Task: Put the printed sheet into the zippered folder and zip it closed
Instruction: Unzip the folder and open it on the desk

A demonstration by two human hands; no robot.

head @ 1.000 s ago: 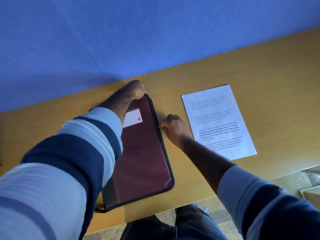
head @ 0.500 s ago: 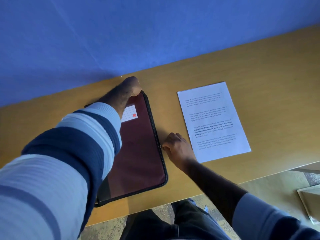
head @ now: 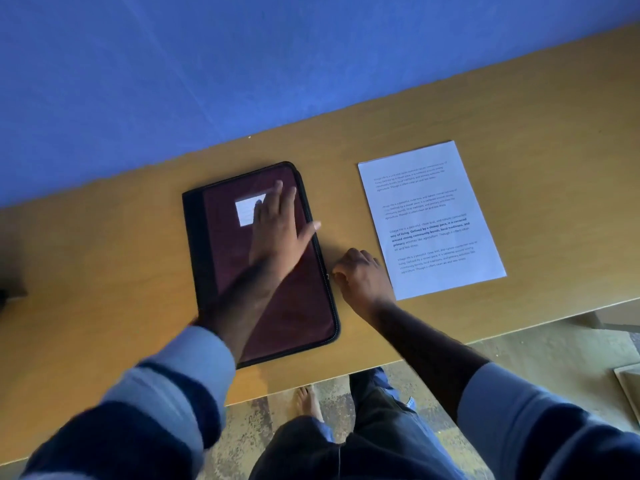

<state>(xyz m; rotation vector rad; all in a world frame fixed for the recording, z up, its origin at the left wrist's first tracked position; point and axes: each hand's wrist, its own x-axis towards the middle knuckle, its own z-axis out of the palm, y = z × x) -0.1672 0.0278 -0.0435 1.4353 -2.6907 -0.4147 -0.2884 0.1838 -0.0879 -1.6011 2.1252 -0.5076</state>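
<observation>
A maroon zippered folder (head: pixel 298 306) with a black spine and a white label lies flat on the wooden table (head: pixel 104 271). My left hand (head: pixel 277 230) rests flat on its cover, fingers spread, partly over the label. My right hand (head: pixel 362 277) is curled at the folder's right edge, thumb and finger pinched at the zipper pull (head: pixel 328 276). The printed sheet (head: pixel 429 220) lies flat on the table to the right of the folder, just beyond my right hand.
A blue wall (head: pixel 242 64) runs along the table's far edge. The table's near edge crosses below the folder, with my legs and a bare foot (head: pixel 308 400) on the floor beneath. A pale object (head: pixel 628 382) sits at the lower right.
My right hand has slid down along the folder's right edge toward me. My left hand has left the folder's top corner and now lies flat on the cover.
</observation>
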